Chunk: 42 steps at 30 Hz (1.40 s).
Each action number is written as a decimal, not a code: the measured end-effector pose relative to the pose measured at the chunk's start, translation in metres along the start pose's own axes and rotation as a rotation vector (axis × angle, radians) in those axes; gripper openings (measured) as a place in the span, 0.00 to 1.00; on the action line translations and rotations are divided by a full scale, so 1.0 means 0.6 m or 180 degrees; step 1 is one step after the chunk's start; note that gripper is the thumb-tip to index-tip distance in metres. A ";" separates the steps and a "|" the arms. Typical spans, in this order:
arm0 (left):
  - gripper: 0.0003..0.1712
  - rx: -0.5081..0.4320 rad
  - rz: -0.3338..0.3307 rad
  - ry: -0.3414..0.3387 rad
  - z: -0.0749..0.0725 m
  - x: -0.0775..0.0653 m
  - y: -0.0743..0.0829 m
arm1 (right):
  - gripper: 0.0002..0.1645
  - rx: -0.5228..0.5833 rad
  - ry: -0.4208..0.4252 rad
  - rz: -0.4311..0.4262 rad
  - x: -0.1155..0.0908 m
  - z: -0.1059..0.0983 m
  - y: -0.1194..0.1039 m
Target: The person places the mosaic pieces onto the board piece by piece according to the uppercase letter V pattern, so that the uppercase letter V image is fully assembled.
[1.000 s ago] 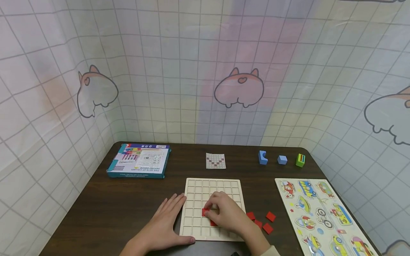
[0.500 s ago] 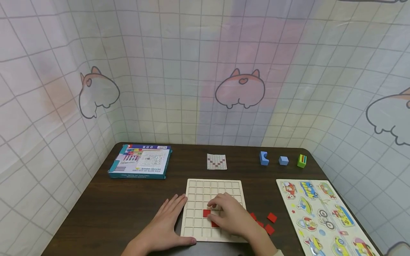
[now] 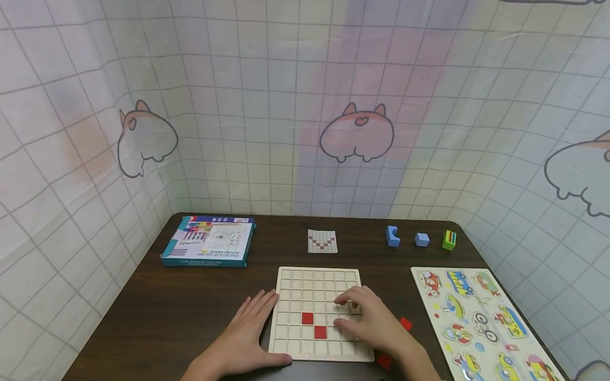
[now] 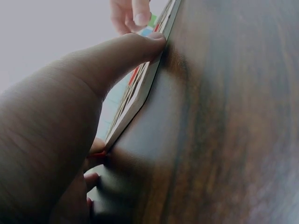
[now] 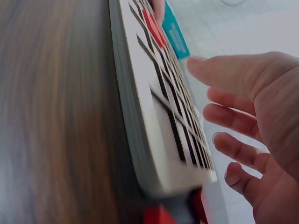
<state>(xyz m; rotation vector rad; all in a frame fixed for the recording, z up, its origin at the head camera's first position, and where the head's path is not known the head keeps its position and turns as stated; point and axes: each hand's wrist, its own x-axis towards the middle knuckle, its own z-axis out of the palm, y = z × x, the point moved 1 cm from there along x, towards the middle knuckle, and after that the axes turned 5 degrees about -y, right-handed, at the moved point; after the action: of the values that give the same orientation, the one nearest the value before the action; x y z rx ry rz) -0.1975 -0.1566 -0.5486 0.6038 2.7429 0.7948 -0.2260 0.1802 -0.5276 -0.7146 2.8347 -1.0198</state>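
Note:
A pale gridded board [image 3: 295, 291] lies on the table, with two red square tiles sitting in its cells: one tile [image 3: 307, 318] and, diagonally below it, another tile [image 3: 320, 332]. My left hand [image 3: 245, 333] rests spread along the board's left side, its thumb on the front edge. Over the board's right part hovers my right hand [image 3: 371, 320], thumb and fingers apart and nothing between them, as the right wrist view also tells. Loose red tiles, such as one tile [image 3: 405, 323] and one tile [image 3: 384, 361], lie right of the board, partly hidden by the right hand and arm.
Behind the board lies a small pattern card [image 3: 322, 241] with a V of coloured squares. A flat box [image 3: 209, 241] is at back left. Two blue blocks and a green striped block [image 3: 449, 240] stand at back right. A picture puzzle board [image 3: 481, 323] lies on the right.
The right hand has let go of the upper red tile, which stays in its cell, and has moved right across the board. The left hand stays in place.

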 end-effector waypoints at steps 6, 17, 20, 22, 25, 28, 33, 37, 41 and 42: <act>0.83 -0.0002 -0.0007 -0.0017 0.001 -0.002 0.001 | 0.22 0.0007 0.0036 0.0126 -0.019 -0.017 0.024; 0.82 0.0064 0.0014 0.0010 0.003 0.002 -0.005 | 0.27 -0.0003 0.0044 0.0242 -0.050 -0.046 0.062; 0.82 0.0070 0.0006 0.0002 0.004 0.002 -0.005 | 0.27 -0.0047 0.0028 0.0251 -0.058 -0.051 0.071; 0.82 0.0080 0.0008 0.0002 0.005 0.002 -0.005 | 0.27 -0.0078 0.0012 0.0270 -0.063 -0.055 0.076; 0.82 0.0075 0.0017 0.0014 0.006 0.002 -0.005 | 0.26 -0.0089 -0.0013 0.0261 -0.070 -0.061 0.083; 0.82 0.0049 0.0019 0.0015 0.006 0.001 -0.005 | 0.23 -0.0083 -0.0067 0.0178 -0.076 -0.067 0.087; 0.83 0.0025 0.0025 -0.0019 0.007 0.000 -0.005 | 0.19 -0.0106 -0.0171 0.0070 -0.083 -0.072 0.092; 0.83 0.0036 0.0033 -0.0012 0.007 0.001 -0.005 | 0.15 -0.0113 -0.0175 0.0053 -0.082 -0.070 0.093; 0.82 0.0027 0.0025 -0.0002 0.004 0.001 -0.003 | 0.13 -0.0092 -0.0127 0.0071 -0.078 -0.069 0.092; 0.82 0.0024 0.0023 -0.0002 0.004 0.001 -0.003 | 0.12 -0.0081 -0.0114 0.0073 -0.079 -0.069 0.091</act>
<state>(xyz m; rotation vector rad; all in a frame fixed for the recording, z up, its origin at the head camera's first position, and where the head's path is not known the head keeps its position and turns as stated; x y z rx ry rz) -0.1979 -0.1566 -0.5514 0.6158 2.7458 0.7863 -0.2142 0.2623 -0.5340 -0.6934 2.8234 -0.9597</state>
